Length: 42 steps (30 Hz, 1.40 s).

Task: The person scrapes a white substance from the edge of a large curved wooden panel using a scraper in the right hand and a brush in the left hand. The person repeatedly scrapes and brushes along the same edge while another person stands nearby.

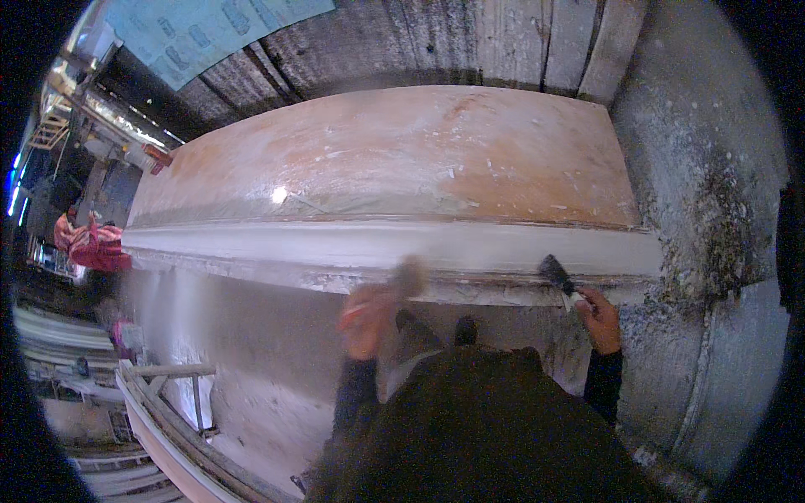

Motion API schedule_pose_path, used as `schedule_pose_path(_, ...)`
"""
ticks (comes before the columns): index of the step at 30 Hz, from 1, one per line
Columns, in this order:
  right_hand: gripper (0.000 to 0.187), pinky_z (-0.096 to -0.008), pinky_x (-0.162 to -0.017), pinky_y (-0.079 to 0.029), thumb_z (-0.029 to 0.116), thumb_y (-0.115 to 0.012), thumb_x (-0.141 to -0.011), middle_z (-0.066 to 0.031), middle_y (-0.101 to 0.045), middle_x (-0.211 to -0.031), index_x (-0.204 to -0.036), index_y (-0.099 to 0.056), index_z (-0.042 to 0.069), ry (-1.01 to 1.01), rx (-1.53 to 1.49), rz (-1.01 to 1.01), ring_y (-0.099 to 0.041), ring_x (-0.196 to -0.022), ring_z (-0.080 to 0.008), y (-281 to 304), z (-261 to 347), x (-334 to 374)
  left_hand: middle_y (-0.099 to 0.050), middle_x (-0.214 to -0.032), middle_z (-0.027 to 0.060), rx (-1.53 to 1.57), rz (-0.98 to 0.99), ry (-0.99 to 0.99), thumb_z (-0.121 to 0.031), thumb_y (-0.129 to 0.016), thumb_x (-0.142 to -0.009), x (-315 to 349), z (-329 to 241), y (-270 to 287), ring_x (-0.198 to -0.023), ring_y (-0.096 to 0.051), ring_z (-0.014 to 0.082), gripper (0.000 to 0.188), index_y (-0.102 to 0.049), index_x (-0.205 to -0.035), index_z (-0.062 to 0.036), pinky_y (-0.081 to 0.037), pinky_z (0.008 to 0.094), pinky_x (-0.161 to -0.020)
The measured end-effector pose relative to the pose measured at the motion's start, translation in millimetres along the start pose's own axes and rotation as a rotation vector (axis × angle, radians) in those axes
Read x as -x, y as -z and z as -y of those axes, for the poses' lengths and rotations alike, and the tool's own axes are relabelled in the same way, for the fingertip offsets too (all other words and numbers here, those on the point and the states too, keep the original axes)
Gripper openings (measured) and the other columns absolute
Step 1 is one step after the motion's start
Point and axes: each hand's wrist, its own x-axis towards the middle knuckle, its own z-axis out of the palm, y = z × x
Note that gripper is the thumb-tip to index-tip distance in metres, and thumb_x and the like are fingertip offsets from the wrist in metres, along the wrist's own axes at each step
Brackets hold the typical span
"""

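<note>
My left hand is closed round a brush with a tan head. Motion blurs both, so the brush's exact shape is unclear. Its head is over the front edge of a long white moulded ledge. Farther right, my right hand grips a flat tool with a dark head, which looks like a brush. That head lies over the ledge's front part, and a pale piece shows near my fingers. Behind the ledge rises a broad panel, smeared white over orange-brown.
Weathered boards stand behind the panel, with a light-blue sheet at upper left. A red cloth hangs by the ledge's left end. A wooden frame stands at lower left. Crusty residue marks the grey surface at right.
</note>
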Motion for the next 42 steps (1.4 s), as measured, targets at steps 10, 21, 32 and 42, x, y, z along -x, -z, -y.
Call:
schedule_pose_path(10, 0.035, -0.0373, -0.077, -0.045, 0.027, -0.056, -0.078, -0.0133, -0.058, -0.1, -0.111, -0.054, 0.013, 0.439, 0.028, 0.401, -0.056, -0.09, -0.029, -150, 59, -31, -0.058, -0.091, 0.0103, -0.268, -0.527, -0.111, -0.002, -0.06, -0.074, -1, -68, 91, -0.081, -0.057, 0.0189, 0.021, -0.052, -0.093, -0.0009, -0.048, 0.0317, -0.072)
schedule_pose_path(21, 0.031, -0.0339, -0.08, -0.044, 0.024, -0.062, -0.074, -0.0117, -0.059, -0.1, -0.102, -0.06, 0.012, 0.15, 0.185, 0.288, -0.057, -0.092, -0.0261, -83, 44, -13, -0.058, -0.089, 0.0087, -0.298, -0.36, -0.148, -0.01, -0.06, -0.076, -18, -57, 115, -0.076, -0.054, 0.0158, 0.017, -0.055, -0.091, -0.0028, -0.046, 0.0281, -0.067)
schedule_pose_path(32, 0.029, -0.0305, -0.073, -0.046, 0.023, -0.063, -0.077, -0.0096, -0.061, -0.098, -0.101, -0.061, 0.006, 0.048, -0.013, 0.206, -0.057, -0.087, -0.0178, -67, 25, -2, -0.057, -0.085, 0.0068, -0.208, -0.268, -0.167, -0.007, -0.062, -0.071, -44, -43, 100, -0.079, -0.052, 0.0171, 0.024, -0.052, -0.093, -0.0021, -0.043, 0.0319, -0.073)
schedule_pose_path(42, 0.031, -0.0319, -0.072, -0.047, 0.029, -0.06, -0.077, -0.0112, -0.061, -0.099, -0.102, -0.061, 0.011, 0.396, 0.089, 0.221, -0.059, -0.089, -0.0239, -131, 47, -44, -0.055, -0.095, 0.0142, -0.083, -0.383, -0.014, -0.005, -0.053, -0.075, 1, -19, 78, -0.083, -0.054, 0.0214, 0.023, -0.052, -0.096, 0.0031, -0.046, 0.0313, -0.072)
